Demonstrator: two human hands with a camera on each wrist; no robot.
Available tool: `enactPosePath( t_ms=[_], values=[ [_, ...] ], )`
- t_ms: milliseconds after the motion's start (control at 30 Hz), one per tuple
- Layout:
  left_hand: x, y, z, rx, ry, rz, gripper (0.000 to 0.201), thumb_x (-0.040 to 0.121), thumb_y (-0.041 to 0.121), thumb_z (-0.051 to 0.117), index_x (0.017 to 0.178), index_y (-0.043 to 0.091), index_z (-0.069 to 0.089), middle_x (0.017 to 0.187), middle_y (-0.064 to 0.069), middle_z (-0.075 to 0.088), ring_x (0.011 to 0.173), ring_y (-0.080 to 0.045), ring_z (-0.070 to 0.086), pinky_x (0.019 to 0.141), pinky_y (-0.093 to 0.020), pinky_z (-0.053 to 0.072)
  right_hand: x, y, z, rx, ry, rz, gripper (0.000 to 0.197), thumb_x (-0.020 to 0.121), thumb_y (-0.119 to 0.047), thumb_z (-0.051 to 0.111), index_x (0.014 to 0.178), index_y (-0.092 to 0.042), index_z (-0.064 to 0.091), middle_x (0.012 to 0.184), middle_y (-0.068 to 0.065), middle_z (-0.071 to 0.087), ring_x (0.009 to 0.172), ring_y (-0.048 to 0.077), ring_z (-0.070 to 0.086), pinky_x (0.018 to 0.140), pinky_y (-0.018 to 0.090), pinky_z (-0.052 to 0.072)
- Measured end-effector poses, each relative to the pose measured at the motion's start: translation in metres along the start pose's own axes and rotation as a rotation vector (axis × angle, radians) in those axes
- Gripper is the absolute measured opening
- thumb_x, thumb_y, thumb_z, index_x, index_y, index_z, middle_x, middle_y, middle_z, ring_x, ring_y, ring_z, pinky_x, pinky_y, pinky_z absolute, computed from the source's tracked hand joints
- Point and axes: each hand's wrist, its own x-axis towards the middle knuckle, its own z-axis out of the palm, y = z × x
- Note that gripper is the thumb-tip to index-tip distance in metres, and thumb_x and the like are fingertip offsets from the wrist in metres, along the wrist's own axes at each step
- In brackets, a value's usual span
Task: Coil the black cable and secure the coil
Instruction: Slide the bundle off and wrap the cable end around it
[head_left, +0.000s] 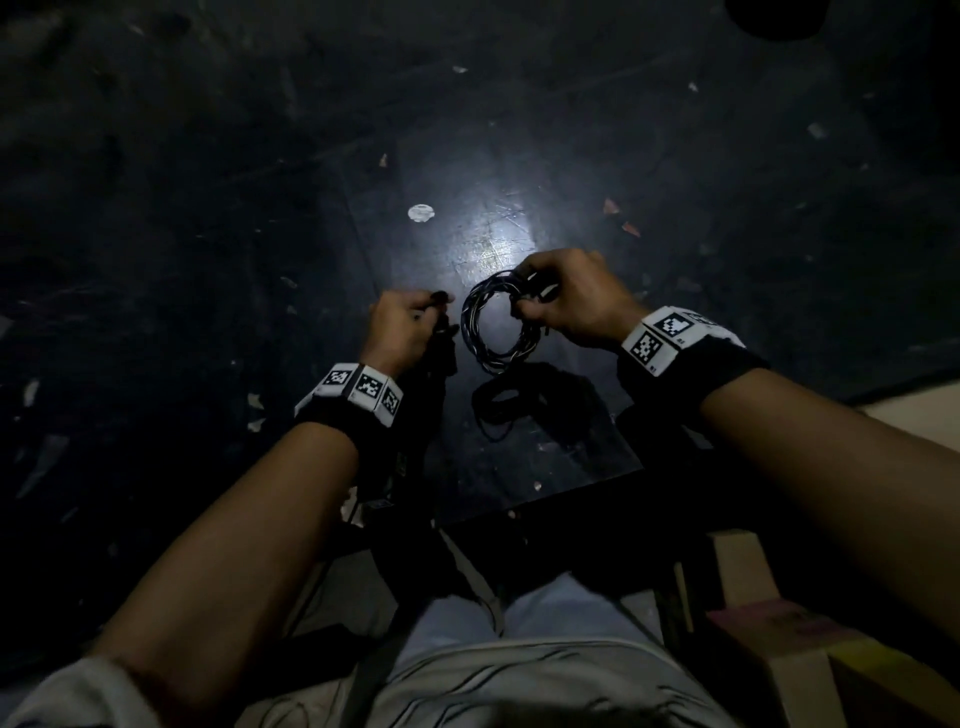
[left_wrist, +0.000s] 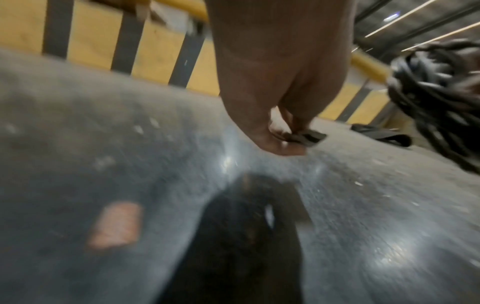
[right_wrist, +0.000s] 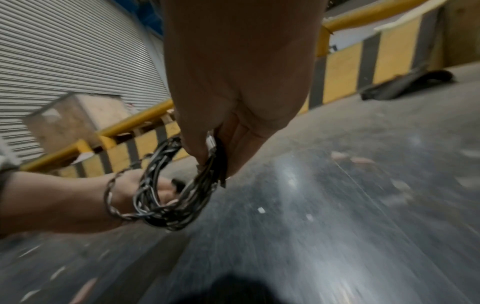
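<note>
The black cable (head_left: 493, 325) is wound into a round coil of several loops and hangs in the air over a dark surface (head_left: 498, 239). My right hand (head_left: 530, 301) pinches the coil at its upper right side. In the right wrist view that hand (right_wrist: 215, 156) grips the bundled loops, and the coil (right_wrist: 166, 205) hangs below it. My left hand (head_left: 426, 306) is just left of the coil, apart from it. Its fingertips pinch a small flat dark strap (left_wrist: 309, 137). In the left wrist view the coil (left_wrist: 436, 98) is blurred at the right edge.
Pale scraps and a white round spot (head_left: 422, 212) lie on the scuffed dark surface. A dark looped shape (head_left: 509, 400) lies under the coil. A yellow-and-grey barrier (left_wrist: 161, 49), a wooden crate (right_wrist: 75, 117) and a dark bag (right_wrist: 405, 86) are farther off. Cardboard boxes (head_left: 779, 649) stand at my right.
</note>
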Motion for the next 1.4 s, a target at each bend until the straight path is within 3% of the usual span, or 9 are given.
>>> enactPosePath(
  t_ms=[233, 333, 533, 867, 1067, 1167, 1267, 1333, 1400],
  values=[
    [-0.029, -0.002, -0.028, -0.092, -0.1, -0.035, 0.015, 0.08, -0.01, 0.07, 0.08, 0.005, 0.065, 0.067, -0.009, 0.067, 0.047, 0.003, 0.062, 0.048, -0.016, 0.048, 0.003, -0.038, 0.007, -0.062, 0.019, -0.162, 0.025, 0.081, -0.023, 0.069, 0.106, -0.025, 0.073, 0.095, -0.003, 0.078, 0.083, 0.011, 0.074, 0.084, 0.035, 0.061],
    [-0.037, -0.004, -0.035, -0.152, -0.057, -0.043, 0.011, 0.079, -0.002, 0.077, 0.087, -0.008, 0.072, 0.07, -0.016, 0.069, 0.048, -0.001, 0.062, 0.047, -0.018, 0.05, 0.002, -0.047, 0.014, -0.117, -0.035, -0.198, 0.025, 0.083, -0.02, 0.07, 0.108, -0.023, 0.073, 0.096, -0.002, 0.078, 0.085, 0.009, 0.072, 0.084, 0.031, 0.061],
    [-0.054, -0.008, -0.045, -0.213, -0.106, -0.063, 0.015, 0.087, 0.014, 0.073, 0.094, 0.001, 0.076, 0.072, -0.002, 0.07, 0.057, 0.005, 0.062, 0.058, -0.016, 0.051, 0.001, -0.056, 0.028, -0.268, -0.05, -0.18, 0.026, 0.086, -0.018, 0.068, 0.111, -0.021, 0.073, 0.101, 0.001, 0.078, 0.093, 0.017, 0.071, 0.077, 0.023, 0.049],
    [-0.071, -0.012, -0.057, -0.365, -0.212, -0.22, 0.027, 0.095, 0.001, 0.058, 0.118, 0.011, 0.067, 0.078, 0.01, 0.075, 0.072, -0.003, 0.067, 0.072, -0.021, 0.05, 0.004, -0.054, 0.045, -0.349, 0.001, -0.09, 0.026, 0.086, -0.015, 0.069, 0.111, -0.018, 0.073, 0.103, 0.009, 0.075, 0.095, 0.026, 0.07, 0.071, 0.025, 0.044],
    [-0.078, -0.002, -0.067, -0.496, -0.241, -0.285, 0.031, 0.095, -0.004, 0.052, 0.124, -0.005, 0.06, 0.079, -0.004, 0.071, 0.053, -0.001, 0.064, 0.044, -0.01, 0.045, 0.009, -0.054, 0.055, -0.358, 0.026, -0.049, 0.025, 0.085, -0.018, 0.068, 0.11, -0.021, 0.072, 0.11, 0.014, 0.072, 0.101, 0.033, 0.067, 0.076, 0.028, 0.045],
    [-0.082, -0.003, -0.073, -0.552, -0.329, -0.285, 0.038, 0.092, -0.012, 0.045, 0.128, -0.005, 0.056, 0.091, -0.015, 0.066, 0.054, -0.001, 0.063, 0.046, -0.009, 0.045, 0.01, -0.055, 0.061, -0.359, 0.025, -0.029, 0.026, 0.085, -0.018, 0.068, 0.11, -0.02, 0.072, 0.109, 0.015, 0.072, 0.104, 0.035, 0.065, 0.078, 0.029, 0.044],
    [-0.083, -0.013, -0.075, -0.534, -0.382, -0.27, 0.042, 0.092, -0.008, 0.056, 0.133, 0.0, 0.056, 0.109, -0.012, 0.066, 0.08, -0.005, 0.067, 0.075, -0.016, 0.055, 0.007, -0.06, 0.065, -0.346, 0.018, -0.015, 0.026, 0.083, -0.017, 0.069, 0.108, -0.019, 0.074, 0.108, 0.016, 0.072, 0.099, 0.034, 0.068, 0.08, 0.032, 0.053],
    [-0.085, -0.019, -0.074, -0.515, -0.386, -0.274, 0.035, 0.09, -0.002, 0.063, 0.124, 0.008, 0.064, 0.112, -0.006, 0.069, 0.102, -0.014, 0.062, 0.099, -0.03, 0.047, 0.004, -0.063, 0.069, -0.336, 0.013, -0.013, 0.026, 0.081, -0.017, 0.069, 0.107, -0.019, 0.074, 0.107, 0.015, 0.072, 0.095, 0.034, 0.07, 0.083, 0.037, 0.058],
    [-0.085, -0.023, -0.073, -0.519, -0.354, -0.289, 0.027, 0.088, 0.001, 0.066, 0.113, 0.012, 0.069, 0.106, -0.003, 0.072, 0.101, -0.015, 0.062, 0.102, -0.032, 0.045, 0.002, -0.066, 0.074, -0.342, 0.013, -0.016, 0.026, 0.081, -0.017, 0.068, 0.106, -0.018, 0.074, 0.106, 0.015, 0.073, 0.097, 0.034, 0.069, 0.085, 0.037, 0.057]
  ],
)
